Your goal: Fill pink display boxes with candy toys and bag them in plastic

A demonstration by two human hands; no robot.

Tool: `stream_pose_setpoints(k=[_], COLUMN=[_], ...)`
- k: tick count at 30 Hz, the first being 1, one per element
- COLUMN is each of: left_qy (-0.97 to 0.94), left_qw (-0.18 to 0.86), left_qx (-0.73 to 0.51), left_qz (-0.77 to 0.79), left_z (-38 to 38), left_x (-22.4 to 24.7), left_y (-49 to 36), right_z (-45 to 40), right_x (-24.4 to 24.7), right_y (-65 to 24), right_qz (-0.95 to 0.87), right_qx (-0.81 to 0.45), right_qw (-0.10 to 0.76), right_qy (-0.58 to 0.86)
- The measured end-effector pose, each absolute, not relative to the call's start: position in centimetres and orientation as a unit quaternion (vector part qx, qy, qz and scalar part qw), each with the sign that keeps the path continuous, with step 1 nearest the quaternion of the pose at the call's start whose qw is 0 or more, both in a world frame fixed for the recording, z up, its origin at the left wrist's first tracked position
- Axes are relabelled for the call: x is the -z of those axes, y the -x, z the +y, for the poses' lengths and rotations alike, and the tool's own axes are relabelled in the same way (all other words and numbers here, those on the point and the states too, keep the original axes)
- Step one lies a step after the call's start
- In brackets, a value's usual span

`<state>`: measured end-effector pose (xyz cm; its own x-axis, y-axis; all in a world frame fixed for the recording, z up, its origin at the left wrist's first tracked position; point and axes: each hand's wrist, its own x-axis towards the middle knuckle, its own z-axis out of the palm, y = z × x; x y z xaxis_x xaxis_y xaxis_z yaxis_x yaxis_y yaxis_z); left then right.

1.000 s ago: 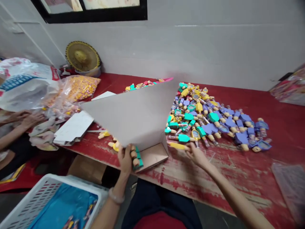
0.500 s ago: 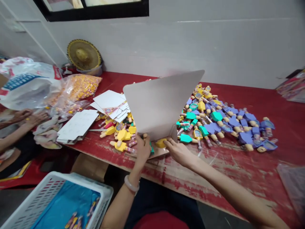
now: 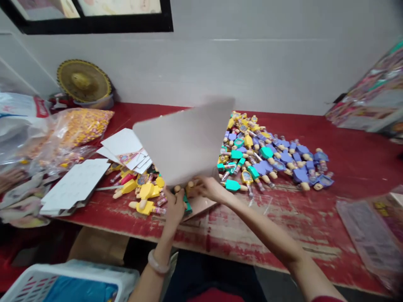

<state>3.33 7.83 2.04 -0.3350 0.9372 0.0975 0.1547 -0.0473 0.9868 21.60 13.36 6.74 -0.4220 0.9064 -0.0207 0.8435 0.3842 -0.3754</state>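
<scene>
Cardboard box (image 3: 184, 144) sits on the red table (image 3: 355, 167) right in front of me, and its big gray flap stands up on a tilt and looks a bit blurry. From far away, I see the left hand (image 3: 174, 207) pointing up at the near edge of the box, with a pale bangle (image 3: 159, 262) on the wrist. The right hand (image 3: 206, 188) reaches across from the right, with its fingers bent in, close to the left hand. Both hands are at the box, but the flap hides the fingertips, so I cannot tell if they are gripping it. A teal toy piece (image 3: 187, 205) pokes out by the left hand. Yellow toy figures (image 3: 145, 195) lie just left of the box, and a big pile of purple, teal and yellow toys (image 3: 261, 159) lies behind it.
</scene>
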Motion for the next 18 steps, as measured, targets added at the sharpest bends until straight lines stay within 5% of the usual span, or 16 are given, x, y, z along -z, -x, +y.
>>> stream_pose_setpoints(k=[5, 14, 18], left_qy=[-0.448, -0.442, -0.459], left_qw=[0.327, 0.336, 0.340], left_qx=[-0.568, -0.570, -0.572], left_qz=[0.609, 0.605, 0.589], left_z=[7.9, 7.9, 7.9], left_x=[-2.2, -2.6, -2.5], left_y=[-3.6, -3.9, -4.1], right_z=[15.9, 10.3, 6.4], right_x=[-3.4, 1.7, -1.3], right_y=[-33.2, -38.8, -36.2], right_qz=[-0.556, -0.501, -0.538], right_qx=[-0.098, -0.160, -0.203], right_qw=[0.130, 0.070, 0.345], right_qy=[0.815, 0.848, 0.742])
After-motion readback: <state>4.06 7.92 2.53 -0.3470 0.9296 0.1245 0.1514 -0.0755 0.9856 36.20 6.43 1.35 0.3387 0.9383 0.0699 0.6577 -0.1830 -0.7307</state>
